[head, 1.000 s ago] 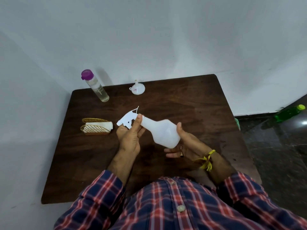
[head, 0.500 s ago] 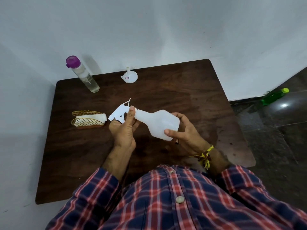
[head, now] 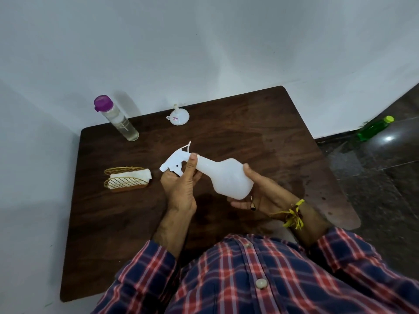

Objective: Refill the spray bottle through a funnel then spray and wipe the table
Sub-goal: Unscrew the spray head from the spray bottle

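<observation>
Left hand (head: 181, 189) fingers curled round spray head (head: 173, 163) (thumb on neck); right hand (head: 256, 193) cups bottle (head: 226, 177) base over table (head: 249, 137).

Soft, dim indoor light falls from above. The clear bottle (head: 116, 118) throws a faint shadow on the wall (head: 204, 41). A bright glare spot shines on the floor (head: 388, 138). Wide-angle bending curves the table (head: 260, 132) edges; details look slightly soft.
</observation>
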